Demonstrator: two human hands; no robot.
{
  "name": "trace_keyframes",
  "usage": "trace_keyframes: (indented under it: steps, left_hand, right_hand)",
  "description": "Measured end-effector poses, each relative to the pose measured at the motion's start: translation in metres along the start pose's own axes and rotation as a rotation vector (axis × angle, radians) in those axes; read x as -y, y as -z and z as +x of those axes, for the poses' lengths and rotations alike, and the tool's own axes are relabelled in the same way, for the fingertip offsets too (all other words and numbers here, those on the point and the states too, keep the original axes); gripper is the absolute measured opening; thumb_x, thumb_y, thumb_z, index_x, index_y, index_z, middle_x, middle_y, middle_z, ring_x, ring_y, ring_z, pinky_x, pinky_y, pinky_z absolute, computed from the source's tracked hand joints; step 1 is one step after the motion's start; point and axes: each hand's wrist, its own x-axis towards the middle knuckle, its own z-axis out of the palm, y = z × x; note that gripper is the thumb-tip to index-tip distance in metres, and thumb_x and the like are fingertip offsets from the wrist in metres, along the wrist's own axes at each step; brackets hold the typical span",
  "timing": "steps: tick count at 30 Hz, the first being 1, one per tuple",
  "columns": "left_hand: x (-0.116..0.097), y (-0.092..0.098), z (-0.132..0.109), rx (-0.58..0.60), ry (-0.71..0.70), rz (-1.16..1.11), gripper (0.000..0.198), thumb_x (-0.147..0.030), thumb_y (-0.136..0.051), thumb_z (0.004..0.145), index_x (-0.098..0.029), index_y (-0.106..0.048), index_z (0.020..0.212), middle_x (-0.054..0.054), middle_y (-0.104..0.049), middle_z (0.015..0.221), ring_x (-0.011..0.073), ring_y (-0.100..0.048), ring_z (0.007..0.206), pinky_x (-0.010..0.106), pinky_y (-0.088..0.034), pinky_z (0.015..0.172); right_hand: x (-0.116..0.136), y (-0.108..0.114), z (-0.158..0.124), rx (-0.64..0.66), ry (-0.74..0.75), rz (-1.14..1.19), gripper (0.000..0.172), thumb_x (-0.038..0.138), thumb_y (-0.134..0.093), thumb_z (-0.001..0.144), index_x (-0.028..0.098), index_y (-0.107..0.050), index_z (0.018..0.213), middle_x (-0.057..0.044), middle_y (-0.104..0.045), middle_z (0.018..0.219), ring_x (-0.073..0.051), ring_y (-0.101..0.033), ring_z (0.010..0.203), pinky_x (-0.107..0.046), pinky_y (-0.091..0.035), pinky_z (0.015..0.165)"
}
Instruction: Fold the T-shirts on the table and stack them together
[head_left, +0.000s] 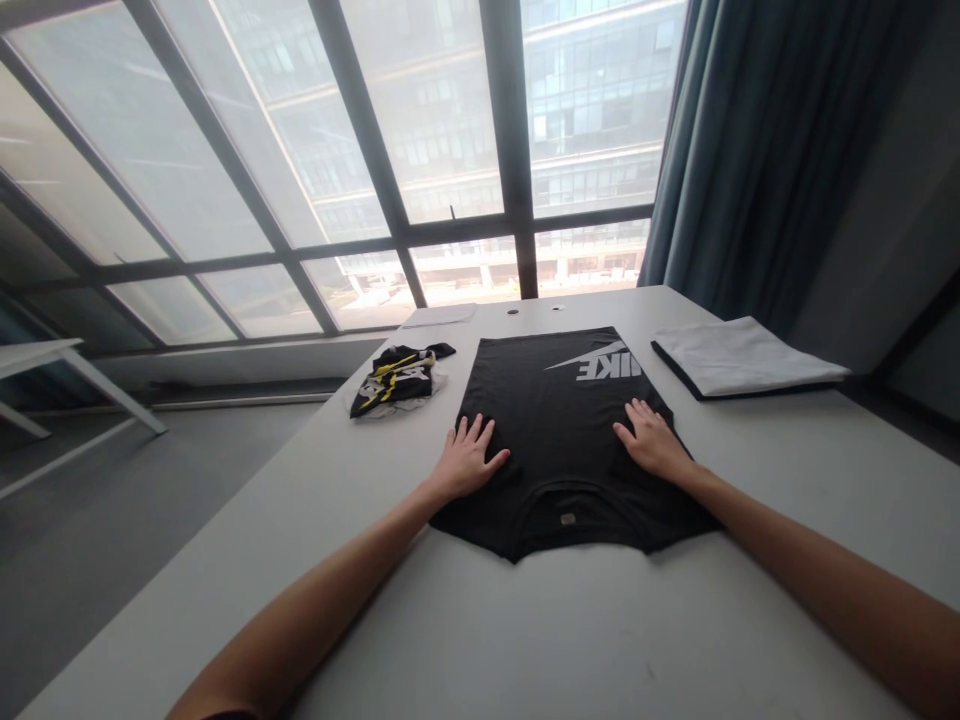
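A black T-shirt (555,420) with a white NIKE print lies spread flat, its neckline toward me and the print upside down from here. My left hand (466,460) rests palm down on the shirt's left side, fingers spread. On the right side, just below the print, my right hand (651,440) also lies flat with its fingers apart. Neither hand grips the fabric. The sleeves appear tucked or hidden near my forearms.
The shirt is on a white table (480,640). A crumpled black, yellow and white garment (401,378) lies at the left. Folded white cloth (742,355) sits at the right over something dark. Small objects (513,312) lie near the far edge, before windows and a curtain (750,150).
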Motion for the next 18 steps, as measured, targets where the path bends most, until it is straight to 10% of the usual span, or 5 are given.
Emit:
trace_keyframes:
  steps: [7, 13, 18]
  left_hand:
    - [0.005, 0.020, -0.001, -0.181, 0.053, -0.090, 0.063, -0.050, -0.031, 0.104, -0.010, -0.042, 0.152, 0.017, -0.038, 0.159, 0.0290, -0.031, 0.150, 0.047, -0.024, 0.122]
    - [0.004, 0.001, -0.007, -0.045, 0.026, -0.091, 0.073, -0.062, -0.041, 0.099, -0.014, -0.040, 0.154, 0.017, -0.030, 0.163, 0.0379, -0.021, 0.152, 0.059, -0.024, 0.119]
    - [0.038, 0.043, 0.004, -0.283, 0.093, -0.235, 0.054, -0.039, -0.034, 0.102, -0.011, -0.054, 0.143, 0.015, -0.054, 0.148, 0.0276, -0.046, 0.141, 0.044, -0.034, 0.119]
  right_hand:
    - [-0.008, 0.021, 0.005, -0.133, 0.065, 0.000, 0.059, 0.038, -0.035, 0.100, 0.002, -0.051, 0.144, -0.023, -0.045, 0.154, -0.032, -0.037, 0.146, -0.046, -0.031, 0.120]
    - [-0.004, 0.006, -0.012, -0.033, 0.098, -0.145, 0.058, 0.037, -0.031, 0.102, 0.002, -0.049, 0.145, -0.024, -0.042, 0.155, -0.036, -0.034, 0.147, -0.058, -0.031, 0.117]
    - [-0.006, 0.012, -0.008, -0.102, 0.099, -0.089, 0.059, 0.036, -0.027, 0.103, 0.002, -0.048, 0.145, -0.022, -0.044, 0.154, -0.031, -0.036, 0.147, -0.051, -0.030, 0.119]
